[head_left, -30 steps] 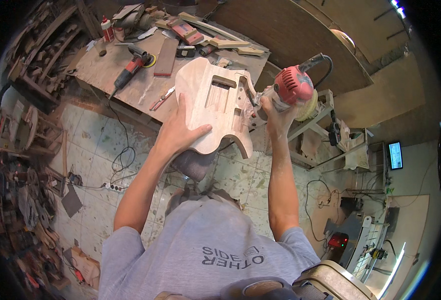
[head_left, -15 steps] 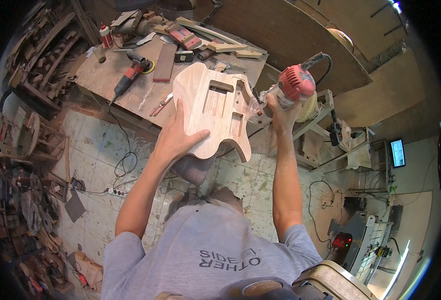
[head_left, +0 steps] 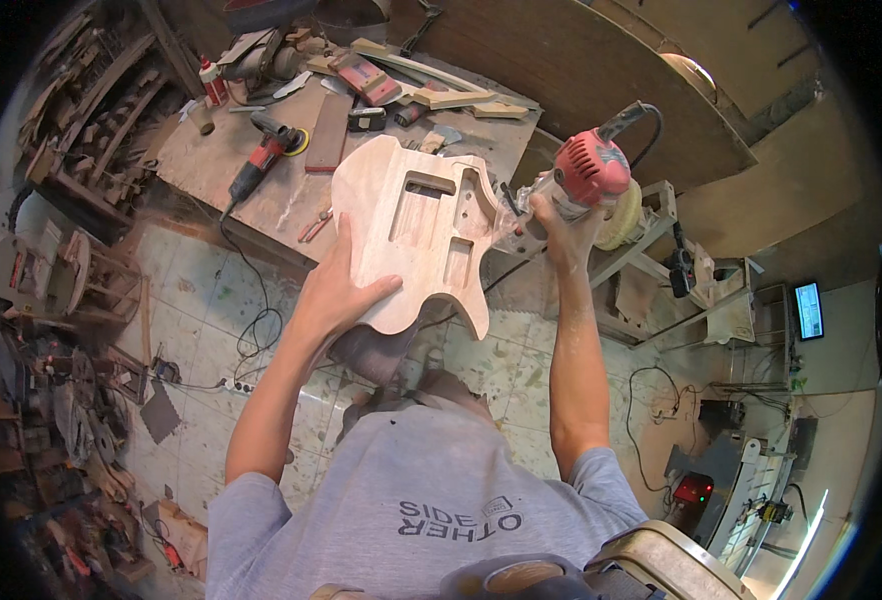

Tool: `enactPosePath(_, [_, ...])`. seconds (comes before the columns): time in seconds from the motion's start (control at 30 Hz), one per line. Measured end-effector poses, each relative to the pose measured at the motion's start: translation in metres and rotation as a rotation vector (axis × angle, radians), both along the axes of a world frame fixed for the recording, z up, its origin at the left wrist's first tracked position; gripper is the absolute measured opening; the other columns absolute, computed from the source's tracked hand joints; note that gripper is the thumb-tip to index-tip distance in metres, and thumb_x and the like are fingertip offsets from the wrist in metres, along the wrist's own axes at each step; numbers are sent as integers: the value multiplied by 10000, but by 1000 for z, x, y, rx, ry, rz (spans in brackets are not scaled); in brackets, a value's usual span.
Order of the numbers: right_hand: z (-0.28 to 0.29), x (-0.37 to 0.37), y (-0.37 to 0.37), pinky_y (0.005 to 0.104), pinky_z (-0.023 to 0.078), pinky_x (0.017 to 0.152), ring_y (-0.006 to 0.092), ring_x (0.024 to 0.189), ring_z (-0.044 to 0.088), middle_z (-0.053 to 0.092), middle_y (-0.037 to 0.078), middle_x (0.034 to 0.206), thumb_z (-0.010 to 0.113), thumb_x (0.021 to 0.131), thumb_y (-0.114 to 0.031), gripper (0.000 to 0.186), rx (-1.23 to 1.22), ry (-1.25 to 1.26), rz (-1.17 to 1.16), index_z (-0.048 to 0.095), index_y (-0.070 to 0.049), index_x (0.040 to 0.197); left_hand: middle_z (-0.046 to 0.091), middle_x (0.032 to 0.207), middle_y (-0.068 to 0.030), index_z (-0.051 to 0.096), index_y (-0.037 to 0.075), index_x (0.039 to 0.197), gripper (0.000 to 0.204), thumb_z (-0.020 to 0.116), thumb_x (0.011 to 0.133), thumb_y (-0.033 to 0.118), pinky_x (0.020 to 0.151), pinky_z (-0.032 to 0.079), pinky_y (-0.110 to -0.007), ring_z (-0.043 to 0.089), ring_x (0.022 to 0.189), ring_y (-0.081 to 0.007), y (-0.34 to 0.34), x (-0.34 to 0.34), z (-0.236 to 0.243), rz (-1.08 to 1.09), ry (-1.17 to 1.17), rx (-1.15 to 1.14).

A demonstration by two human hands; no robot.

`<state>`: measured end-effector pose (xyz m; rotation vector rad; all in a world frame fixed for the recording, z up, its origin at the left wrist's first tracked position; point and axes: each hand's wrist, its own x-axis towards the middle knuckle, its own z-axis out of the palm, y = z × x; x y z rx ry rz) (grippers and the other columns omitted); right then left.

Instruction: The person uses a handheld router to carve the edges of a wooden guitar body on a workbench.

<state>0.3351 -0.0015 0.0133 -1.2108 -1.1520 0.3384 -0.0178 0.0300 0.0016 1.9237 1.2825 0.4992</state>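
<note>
A pale wooden electric guitar body with routed cavities is tilted up in front of me, over the near edge of the bench. Gripping its lower left edge is my left hand, thumb on the face, the other fingers mostly hidden along the side and behind. My right hand is wrapped round a red handheld router with a clear base and a dark cord. The router's base is close beside the body's right edge; I cannot tell whether the two touch.
On the wooden bench lie an angle sander, a brown board, a red-handled tool, wood strips and a red-and-white bottle. A power cord trails across the tiled floor. Wood scraps fill the left shelves.
The guitar body has shifted slightly left and toward me with my left hand. My right hand keeps hold of the router, almost in place. The view has shifted a little.
</note>
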Motion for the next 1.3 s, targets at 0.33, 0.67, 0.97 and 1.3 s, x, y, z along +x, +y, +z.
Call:
enactPosePath(0.33, [-7, 18, 9, 342, 587, 885, 171, 1014, 708, 726, 84, 1148, 889, 775, -123, 599, -23, 49, 106, 606, -30, 1295, 523, 1518, -341, 126, -59, 1670, 1274, 829, 769, 504, 1140, 447, -409, 597, 1357, -400, 0, 5, 6, 5, -29, -57])
enactPosePath(0.67, [-10, 29, 26, 331, 569, 881, 151, 1023, 678, 714, 61, 1146, 926, 779, -177, 628, 12, 5, 224, 603, -38, 1300, 475, 1549, -360, 110, -70, 1666, 1315, 803, 756, 578, 1162, 433, -423, 560, 1391, -434, 2, 4, 0, 8, 10, 3])
enactPosePath(0.97, [0, 25, 34, 320, 564, 860, 143, 994, 671, 712, 57, 1141, 939, 767, -189, 629, -3, 65, 328, 614, -46, 1285, 345, 1639, -368, 114, -64, 1669, 1352, 803, 756, 656, 1201, 377, -397, 482, 1471, -418, 1, 4, 5, 6, -4, -63])
enactPosePath(1.3, [10, 11, 46, 299, 571, 798, 116, 892, 685, 725, 36, 1045, 932, 745, -123, 489, -45, 121, 332, 691, -9, 1154, 395, 1626, -338, 108, -16, 1687, 1346, 834, 744, 613, 1196, 380, -392, 496, 1462, -396, -1, 3, 8, 19, -26, -60])
